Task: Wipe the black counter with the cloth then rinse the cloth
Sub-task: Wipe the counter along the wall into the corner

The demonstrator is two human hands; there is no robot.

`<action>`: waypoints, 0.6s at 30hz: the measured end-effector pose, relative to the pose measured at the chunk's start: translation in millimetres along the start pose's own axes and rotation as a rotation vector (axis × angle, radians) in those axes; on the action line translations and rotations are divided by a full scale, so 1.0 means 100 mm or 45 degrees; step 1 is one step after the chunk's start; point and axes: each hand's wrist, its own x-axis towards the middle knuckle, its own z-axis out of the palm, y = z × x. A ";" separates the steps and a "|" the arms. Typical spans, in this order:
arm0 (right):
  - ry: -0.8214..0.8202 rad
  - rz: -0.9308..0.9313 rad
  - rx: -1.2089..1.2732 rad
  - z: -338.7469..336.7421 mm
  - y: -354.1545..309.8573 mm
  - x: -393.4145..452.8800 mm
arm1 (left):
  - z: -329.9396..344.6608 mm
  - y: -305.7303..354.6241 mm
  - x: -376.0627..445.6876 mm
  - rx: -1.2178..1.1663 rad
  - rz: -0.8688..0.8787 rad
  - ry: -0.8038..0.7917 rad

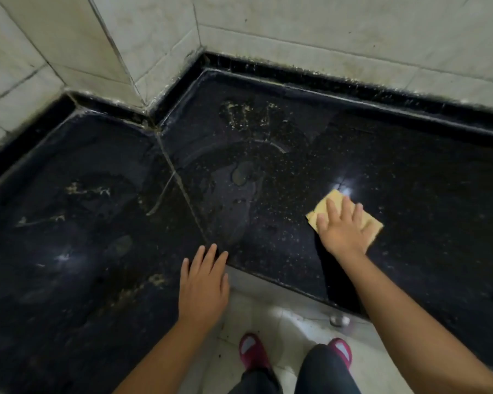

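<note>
wiping is being judged as only partly done in the head view: the black counter (268, 166) is being seen with pale yellowish smears left near the back wall, more streaks on the left slab, dull watery patches around the middle seam and fine specks scattered across the right slab, so most of the surface is being taken as not yet cleaned. rinsing is being judged as not begun, since the cloth (333, 204) is being kept on the counter and no tap or sink is being shown. the yellow cloth is being pressed flat on the right slab, near the front edge and just beside a bright light reflection. the right hand (343, 228) is being laid palm down over the cloth, its fingers (331, 209) being held straight and slightly spread, nothing being curled round the cloth; the cloth's corners are being left showing beyond the fingertips and at the right side. the left hand (204, 282) is being held open too, its fingers straight and a little apart, their tips being rested at the front edge of the counter by the corner seam, with nothing being held in it. whether weight is being put on that hand cannot be told.
</note>
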 end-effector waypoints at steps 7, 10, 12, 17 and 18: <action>-0.157 -0.639 -0.195 0.28 -1.23 0.08 | 0.06 -0.15 -0.12 -0.130 -0.159 -0.013; -0.137 -0.942 -0.337 0.44 -1.11 -0.24 | 0.04 -0.20 -0.03 -0.201 -0.188 0.046; -0.078 -1.085 -0.437 0.50 -0.80 -0.42 | 0.01 -0.18 0.08 -0.256 -0.197 0.147; -0.157 -0.865 -0.465 0.22 -0.02 -0.34 | 0.03 -0.05 0.37 -0.258 -0.173 0.067; -0.171 -0.782 -0.401 0.14 0.03 -0.23 | 0.05 -0.03 0.38 -0.257 -0.183 0.056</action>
